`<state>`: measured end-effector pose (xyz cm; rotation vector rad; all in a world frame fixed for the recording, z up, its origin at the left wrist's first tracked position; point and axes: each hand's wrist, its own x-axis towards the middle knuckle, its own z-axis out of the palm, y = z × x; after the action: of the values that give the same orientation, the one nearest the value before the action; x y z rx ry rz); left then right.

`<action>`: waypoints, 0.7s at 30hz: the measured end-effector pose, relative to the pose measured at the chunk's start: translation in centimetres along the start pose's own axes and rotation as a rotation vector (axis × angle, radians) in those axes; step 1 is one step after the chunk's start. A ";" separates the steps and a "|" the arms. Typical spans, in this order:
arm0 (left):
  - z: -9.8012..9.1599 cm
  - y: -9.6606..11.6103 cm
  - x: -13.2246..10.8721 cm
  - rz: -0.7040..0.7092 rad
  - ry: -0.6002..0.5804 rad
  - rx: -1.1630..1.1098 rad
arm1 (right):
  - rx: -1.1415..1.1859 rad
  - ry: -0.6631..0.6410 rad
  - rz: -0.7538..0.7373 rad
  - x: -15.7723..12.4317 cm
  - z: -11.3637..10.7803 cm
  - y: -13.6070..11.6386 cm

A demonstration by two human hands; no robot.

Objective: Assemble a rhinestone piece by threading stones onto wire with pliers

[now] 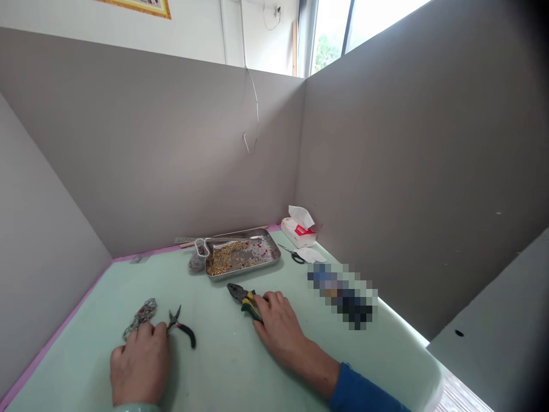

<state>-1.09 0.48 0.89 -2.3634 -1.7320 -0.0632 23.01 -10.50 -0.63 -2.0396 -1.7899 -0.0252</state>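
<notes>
Hands: two; the right hand [281, 326] is closed around the handles of the combination pliers, the left hand [140, 363] has its fingers curled down and what it grips cannot be told
Pliers: two pairs on the counter [223, 366]; combination pliers [240, 294] with dark jaws and yellow-and-green handles, in front of the tray; small pliers [186, 330], slim-nosed, one black handle showing, by the left fingertips
Wire bundle: one, tangled, silvery with red bits [146, 312], just beyond the left hand
Tray: one, metal [244, 272], with many gold beads at left, clear and red ones at right
Bag: one, clear [197, 262], dark contents, beside the tray
Tissue pack: one [299, 232], a tissue poking out
Scissors: one pair [297, 257], near the pack
</notes>
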 end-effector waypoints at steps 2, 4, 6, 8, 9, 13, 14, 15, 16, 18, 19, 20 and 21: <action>0.1 0.4 -0.1 0.002 -0.008 0.023 | -0.022 -0.007 0.018 0.1 0.6 0.2; 0.1 0.7 -0.2 -0.020 -0.041 0.035 | -0.038 0.007 0.025 -0.1 1.1 0.6; 0.0 1.0 -0.2 -0.049 -0.076 0.036 | -0.045 0.027 0.021 -0.2 1.5 1.1; 0.0 1.1 -0.2 -0.063 -0.080 0.024 | -0.045 0.036 0.003 -0.2 1.8 1.4; 0.1 1.1 -0.2 -0.064 -0.072 0.017 | -0.044 0.039 -0.012 -0.2 1.9 1.5; 0.4 1.0 -0.4 -0.055 0.001 0.025 | -0.053 0.059 -0.059 -0.2 2.3 1.7; 0.5 1.0 -0.5 -0.046 0.020 0.021 | -0.058 0.062 -0.066 -0.2 2.3 1.8; 0.6 1.0 -0.6 -0.036 0.040 0.009 | -0.065 0.065 -0.068 -0.3 2.3 1.9; 0.7 1.0 -0.8 -0.035 0.062 -0.010 | -0.073 0.069 -0.069 -0.4 2.3 2.1; 0.8 0.9 -0.9 -0.036 0.114 -0.072 | -0.104 0.090 -0.054 -0.6 2.3 2.7; 0.9 0.8 -0.9 -0.044 0.145 -0.121 | -0.123 0.104 -0.043 -0.7 2.3 3.2; 0.9 0.7 -0.8 -0.056 0.172 -0.191 | -0.140 0.123 -0.026 -0.8 2.4 3.6; 0.9 0.6 -0.8 -0.074 0.190 -0.291 | -0.153 0.139 -0.012 -0.9 2.4 4.1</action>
<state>-0.85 -0.24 -0.16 -2.3889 -1.8206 -0.5685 26.14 -10.94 -4.33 -2.0748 -1.7619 -0.3087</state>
